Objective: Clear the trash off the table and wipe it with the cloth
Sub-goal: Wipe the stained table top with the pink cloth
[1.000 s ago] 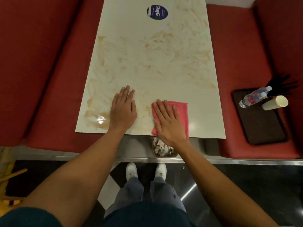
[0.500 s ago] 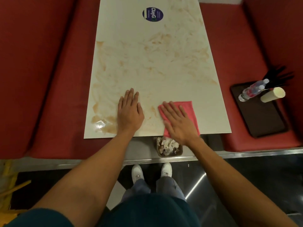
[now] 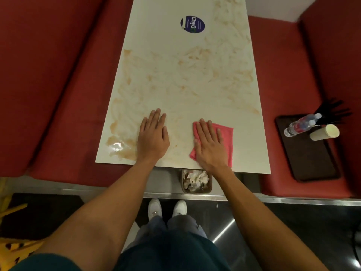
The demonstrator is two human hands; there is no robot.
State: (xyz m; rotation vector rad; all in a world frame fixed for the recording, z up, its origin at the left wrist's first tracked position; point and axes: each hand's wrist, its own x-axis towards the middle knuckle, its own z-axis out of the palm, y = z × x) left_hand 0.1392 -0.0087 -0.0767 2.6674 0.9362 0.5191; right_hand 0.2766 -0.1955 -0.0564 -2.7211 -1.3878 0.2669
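Note:
A long cream table [image 3: 175, 55] runs away from me, smeared with brownish streaks over most of its top, and a wet patch [image 3: 117, 146] shines at the near left corner. My right hand [image 3: 212, 145] presses flat, fingers straight, on a pink cloth [image 3: 228, 137] near the table's front edge. My left hand [image 3: 153, 137] rests flat on the bare tabletop to the cloth's left. Below the front edge, a small bin [image 3: 196, 180] holds crumpled paper trash.
Red bench seats [image 3: 58, 94] flank both sides of the table. On the right seat lies a dark tray [image 3: 306, 153] with a plastic bottle [image 3: 300, 125], a paper cup [image 3: 324, 133] and black cutlery [image 3: 332, 112]. A round blue sticker [image 3: 192, 24] sits at the table's far end.
My right hand has slid the pink cloth a little to the right along the front edge. My left hand stays flat in about the same spot.

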